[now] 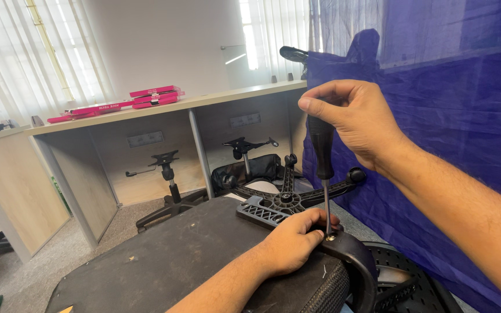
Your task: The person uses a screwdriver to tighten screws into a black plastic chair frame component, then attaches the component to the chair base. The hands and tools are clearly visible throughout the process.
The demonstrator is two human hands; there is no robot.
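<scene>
The right hand [358,119] has its grip closed around the black handle of a screwdriver [321,156], held upright with the tip on a screw [330,237] in the curved black armrest bracket [352,258]. The left hand [294,240] closes its grip over the bracket, steadying it against the upturned chair seat [163,258]. The driver looks light and stiff, best held at the handle top; the screw is small and could slip

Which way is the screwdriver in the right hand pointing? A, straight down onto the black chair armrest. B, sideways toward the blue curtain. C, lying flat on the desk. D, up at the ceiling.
A: the right hand grips the black handle of the screwdriver from above, and its shaft runs down to a screw on the armrest, which the left hand steadies.
</scene>
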